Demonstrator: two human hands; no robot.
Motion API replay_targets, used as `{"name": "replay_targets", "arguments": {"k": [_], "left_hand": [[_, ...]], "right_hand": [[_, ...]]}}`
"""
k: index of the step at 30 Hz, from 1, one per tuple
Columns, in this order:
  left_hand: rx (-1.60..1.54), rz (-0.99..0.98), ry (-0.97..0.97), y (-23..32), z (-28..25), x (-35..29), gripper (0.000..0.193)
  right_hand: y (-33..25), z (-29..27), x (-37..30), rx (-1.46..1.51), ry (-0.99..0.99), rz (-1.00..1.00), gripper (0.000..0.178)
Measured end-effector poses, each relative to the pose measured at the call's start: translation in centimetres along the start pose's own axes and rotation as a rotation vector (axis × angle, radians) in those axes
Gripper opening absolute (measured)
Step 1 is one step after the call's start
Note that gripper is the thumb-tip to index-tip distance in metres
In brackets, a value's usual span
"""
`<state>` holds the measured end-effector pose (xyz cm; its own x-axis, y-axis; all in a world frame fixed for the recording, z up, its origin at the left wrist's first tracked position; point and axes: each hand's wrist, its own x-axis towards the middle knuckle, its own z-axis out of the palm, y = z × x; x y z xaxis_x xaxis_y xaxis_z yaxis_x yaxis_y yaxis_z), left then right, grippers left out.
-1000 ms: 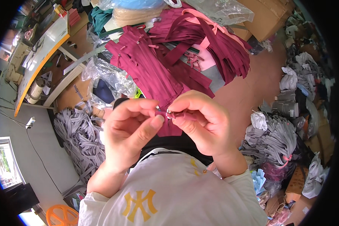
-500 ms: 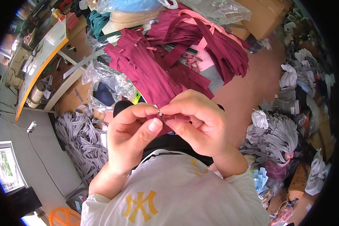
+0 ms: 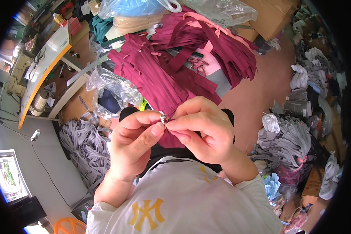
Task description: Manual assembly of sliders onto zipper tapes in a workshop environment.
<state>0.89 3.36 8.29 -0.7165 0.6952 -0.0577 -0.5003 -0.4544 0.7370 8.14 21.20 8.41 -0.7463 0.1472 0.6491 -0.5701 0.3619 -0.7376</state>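
The left hand (image 3: 134,140) pinches a small silver metal piece (image 3: 163,117) between thumb and forefinger, in front of the person's chest. The right hand (image 3: 208,130) has its thumb and forefinger bunched just beside it; their pads are hidden, so I cannot tell what they grip. A wine-red strip (image 3: 171,141) shows below, its upper end covered by the right fingers. Ahead, more wine-red strips (image 3: 150,74) overlap a grey-and-pink board (image 3: 223,84), hiding its left edge; small pulls (image 3: 199,65), too tiny to separate, lie on it. An orange chair (image 3: 69,225) is cut off at the lower left.
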Motion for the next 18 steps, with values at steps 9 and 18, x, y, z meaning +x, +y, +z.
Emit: {"name": "replay_targets", "arguments": {"k": [9, 18], "left_hand": [[0.040, 0.070, -0.055, -0.7, -0.6, 0.6, 0.019], [0.285, 0.398, -0.134, -0.9, -1.1, 0.9, 0.016]], "right_hand": [[-0.5, 1.6, -0.8, 0.167, 0.141, 0.149, 0.023], [-0.7, 0.8, -0.1, 0.114, 0.030, 0.115, 0.011]]}}
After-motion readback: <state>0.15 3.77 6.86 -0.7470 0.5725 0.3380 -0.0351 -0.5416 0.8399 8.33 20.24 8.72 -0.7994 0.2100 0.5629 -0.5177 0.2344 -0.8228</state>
